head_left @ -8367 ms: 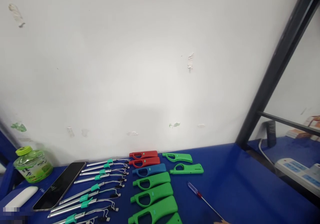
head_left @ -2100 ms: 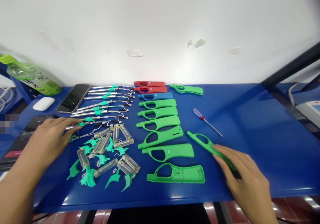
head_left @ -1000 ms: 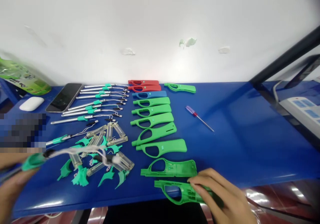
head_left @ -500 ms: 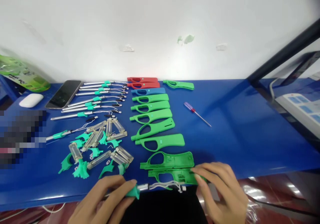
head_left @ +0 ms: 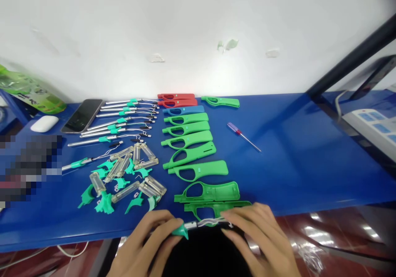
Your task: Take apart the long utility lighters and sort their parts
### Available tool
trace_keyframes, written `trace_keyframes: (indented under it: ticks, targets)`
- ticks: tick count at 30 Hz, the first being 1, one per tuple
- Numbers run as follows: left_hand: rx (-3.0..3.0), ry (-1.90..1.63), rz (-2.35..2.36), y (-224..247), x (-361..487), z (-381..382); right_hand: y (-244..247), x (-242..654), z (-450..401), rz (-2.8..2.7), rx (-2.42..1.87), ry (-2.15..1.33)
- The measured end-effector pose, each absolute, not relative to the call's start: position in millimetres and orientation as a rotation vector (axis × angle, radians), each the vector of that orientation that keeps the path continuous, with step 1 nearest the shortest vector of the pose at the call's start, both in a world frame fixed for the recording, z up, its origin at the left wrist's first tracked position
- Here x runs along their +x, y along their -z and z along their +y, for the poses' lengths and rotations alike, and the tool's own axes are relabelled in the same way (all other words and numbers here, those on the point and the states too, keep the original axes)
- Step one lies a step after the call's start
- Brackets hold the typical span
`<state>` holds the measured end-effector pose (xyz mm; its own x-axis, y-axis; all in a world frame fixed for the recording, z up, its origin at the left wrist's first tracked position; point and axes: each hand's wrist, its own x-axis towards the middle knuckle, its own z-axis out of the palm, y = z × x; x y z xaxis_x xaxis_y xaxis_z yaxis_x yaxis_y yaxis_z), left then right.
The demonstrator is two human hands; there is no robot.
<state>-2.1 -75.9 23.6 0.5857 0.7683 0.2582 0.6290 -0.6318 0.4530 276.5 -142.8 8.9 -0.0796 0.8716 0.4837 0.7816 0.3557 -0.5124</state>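
Note:
My left hand (head_left: 151, 244) is closed on a metal lighter tube (head_left: 191, 225) with a teal collar (head_left: 180, 230), held at the table's front edge. White wires (head_left: 212, 220) run from the tube's end to the right. My right hand (head_left: 256, 235) has its thumb and fingertips around the far end of these wires, near a black piece and a small white connector. Just behind the hands, two green lighter handle halves (head_left: 213, 191) lie with their hollow insides up. The nearer half (head_left: 198, 207) is partly covered by my right hand.
Green, blue and red handle shells (head_left: 198, 169) form a column behind. Left are clear fuel tanks (head_left: 126, 192), teal triggers (head_left: 104, 202) and several wired tubes (head_left: 89, 143). A screwdriver (head_left: 244, 136) lies right; a phone (head_left: 82, 116) and white case (head_left: 45, 124) lie far left.
My right hand has moved left from the nearer green half to the wire ends. My left hand has shifted right with the tube. The view has tilted slightly.

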Motion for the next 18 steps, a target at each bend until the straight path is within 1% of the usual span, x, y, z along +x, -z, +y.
trace_keyframes:
  ticks: [7,12,18]
  targets:
    - [2.435,-0.648,1.13,-20,2,-72,-6,276,-139,-1.882,-1.401,-0.146]
    - [2.518,-0.675,1.137,-13,3,-72,-9,274,-136,-1.882,-1.428,-0.123]
    - [2.69,-0.546,1.086,-7,-3,-70,-4,276,-135,-1.895,-1.435,-0.119]
